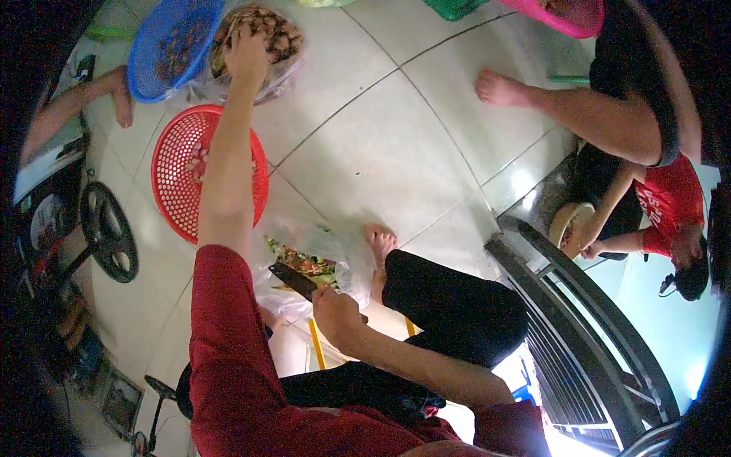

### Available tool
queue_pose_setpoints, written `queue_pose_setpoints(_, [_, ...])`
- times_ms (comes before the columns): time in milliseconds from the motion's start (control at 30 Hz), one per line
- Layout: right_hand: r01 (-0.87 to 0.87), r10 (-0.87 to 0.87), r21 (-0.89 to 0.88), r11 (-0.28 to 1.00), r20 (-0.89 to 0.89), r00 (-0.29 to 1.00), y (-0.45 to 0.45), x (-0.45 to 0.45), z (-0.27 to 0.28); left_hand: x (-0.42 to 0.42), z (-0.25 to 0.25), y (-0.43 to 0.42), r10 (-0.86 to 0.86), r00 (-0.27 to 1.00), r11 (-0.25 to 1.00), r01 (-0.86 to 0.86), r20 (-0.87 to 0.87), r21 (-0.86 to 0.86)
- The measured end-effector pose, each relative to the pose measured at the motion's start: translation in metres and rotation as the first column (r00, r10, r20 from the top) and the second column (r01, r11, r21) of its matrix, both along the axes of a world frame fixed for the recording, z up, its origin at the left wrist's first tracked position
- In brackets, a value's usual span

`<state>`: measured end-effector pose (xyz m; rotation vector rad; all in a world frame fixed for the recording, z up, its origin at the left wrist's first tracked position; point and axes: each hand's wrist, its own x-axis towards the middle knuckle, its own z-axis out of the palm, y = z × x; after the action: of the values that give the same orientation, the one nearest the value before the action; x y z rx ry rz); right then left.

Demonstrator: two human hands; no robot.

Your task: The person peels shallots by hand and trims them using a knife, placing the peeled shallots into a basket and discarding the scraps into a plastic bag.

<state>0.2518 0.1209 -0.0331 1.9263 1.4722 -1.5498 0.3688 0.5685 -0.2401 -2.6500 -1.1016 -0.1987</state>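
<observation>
My left hand [247, 59] reaches into a clear plastic bag of brown, lumpy pieces [280, 32] at the top left, its fingers curled down among them; what they grip is hidden. My right hand [339, 320] is closed around the handle of a dark, broad-bladed knife [293, 281], which points up and left. Beneath the blade, an open plastic bag [354, 263] on the floor holds green and reddish scraps [304, 260]. A red perforated basket [173, 171] with some pale pieces inside lies under my left forearm.
A blue basket [145, 57] holds dark pieces beside another person's hand [122, 99]. Another person's bare foot [502, 87] rests at the upper right. Behind a dark metal railing [601, 305], a person in a red shirt [674, 198] handles a bowl [562, 226]. A pink basket [567, 19] is above.
</observation>
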Motion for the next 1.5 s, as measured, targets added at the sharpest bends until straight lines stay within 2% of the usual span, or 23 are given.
queue_pose_setpoints(67, [0.025,-0.026,0.018,1.000,0.057,0.998,0.002,0.002,-0.004,0.001,0.001,-0.007,0.096,0.991,0.984,-0.080,0.095,-0.158])
queue_pose_setpoints(100, [0.053,-0.052,-0.027,0.998,0.024,0.998,0.009,0.004,0.001,-0.001,0.002,-0.004,0.070,0.997,0.991,-0.072,-0.020,-0.113])
queue_pose_setpoints(133, [0.081,-0.082,-0.075,0.994,-0.012,0.997,0.013,0.003,0.007,-0.002,0.001,-0.006,0.070,0.997,0.991,-0.072,-0.023,-0.116])
queue_pose_setpoints(200, [0.022,-0.021,-0.042,0.999,0.021,1.000,0.021,-0.003,0.011,-0.002,0.006,-0.005,0.148,0.988,0.959,-0.152,-0.034,-0.239])
queue_pose_setpoints(267, [0.021,-0.025,-0.040,0.999,-0.116,0.993,0.031,-0.002,0.018,0.001,0.008,-0.005,0.161,0.987,0.949,-0.158,-0.012,-0.272])
queue_pose_setpoints(300, [-0.005,0.009,0.043,0.999,-0.091,0.996,0.033,0.003,0.031,0.002,0.007,-0.007,0.172,0.985,0.936,-0.161,0.007,-0.313])
queue_pose_setpoints(433, [0.068,-0.051,0.083,0.994,-0.192,0.980,0.033,0.003,0.032,0.007,0.001,-0.003,0.154,0.986,0.961,-0.136,0.059,-0.240])
queue_pose_setpoints(500, [0.037,-0.035,0.013,0.999,-0.136,0.990,0.037,0.003,0.031,0.007,-0.005,0.003,0.132,0.985,0.971,-0.150,-0.110,-0.185])
queue_pose_setpoints(533, [0.038,-0.036,0.010,0.999,-0.135,0.990,0.038,0.003,0.030,0.004,-0.009,0.002,0.130,0.985,0.971,-0.149,-0.110,-0.189])
queue_pose_setpoints(600, [-0.106,0.102,-0.070,0.992,-0.059,0.993,0.044,0.006,0.032,0.001,-0.011,-0.003,0.117,0.993,0.990,-0.116,0.008,-0.085])
queue_pose_setpoints(633, [-0.105,0.101,-0.069,0.992,-0.059,0.993,0.040,0.001,0.030,-0.001,-0.012,-0.004,0.116,0.993,0.990,-0.115,0.008,-0.084])
queue_pose_setpoints(700, [-0.027,0.005,0.145,0.989,0.150,0.989,0.029,-0.011,0.028,-0.008,-0.008,-0.009,0.059,0.973,0.997,-0.046,0.224,-0.062])
queue_pose_setpoints(733, [-0.028,0.006,0.148,0.989,0.144,0.990,0.025,-0.014,0.023,-0.010,-0.005,-0.009,0.061,0.974,0.997,-0.049,0.218,-0.060])
queue_pose_setpoints(800, [-0.064,0.066,0.049,0.997,-0.036,0.997,0.028,-0.015,0.018,-0.018,-0.009,-0.003,0.067,0.903,0.957,0.062,0.425,-0.283])
queue_pose_setpoints(833, [-0.066,0.069,0.056,0.996,-0.040,0.997,0.028,-0.016,0.018,-0.023,-0.011,-0.002,0.067,0.904,0.959,0.058,0.421,-0.276])
queue_pose_setpoints(900, [-0.045,0.049,0.045,0.998,-0.082,0.995,0.030,-0.015,0.019,-0.026,-0.004,-0.004,0.109,0.818,0.864,0.203,0.565,-0.461])
queue_pose_setpoints(1033, [-0.136,0.137,0.021,0.990,-0.064,0.988,0.035,-0.009,0.026,-0.027,0.010,-0.008,0.224,0.781,0.809,0.184,0.583,-0.558])
queue_pose_setpoints(1100, [-0.169,0.171,0.119,0.978,-0.009,0.985,0.032,-0.010,0.026,-0.026,0.015,-0.010,0.260,0.737,0.769,0.233,0.624,-0.595])
queue_pose_setpoints(1233, [-0.172,0.174,0.033,0.984,-0.040,0.984,0.034,-0.012,0.027,-0.022,0.022,-0.012,0.251,0.751,0.827,0.161,0.611,-0.538])
queue_pose_setpoints(1300, [-0.241,0.234,0.136,0.961,0.064,0.970,0.032,-0.013,0.031,-0.017,0.034,-0.011,0.648,0.533,0.516,0.218,0.544,-0.828])
queue_pose_setpoints(1433, [-0.126,0.127,0.091,0.988,-0.002,0.992,0.041,-0.012,0.032,-0.029,0.022,0.016,0.570,0.538,0.558,0.301,0.621,-0.773])
queue_pose_setpoints(1500, [-0.131,0.129,-0.041,0.990,-0.054,0.990,0.050,-0.006,0.039,-0.029,0.046,0.005,0.612,0.468,0.526,0.360,0.637,-0.771])
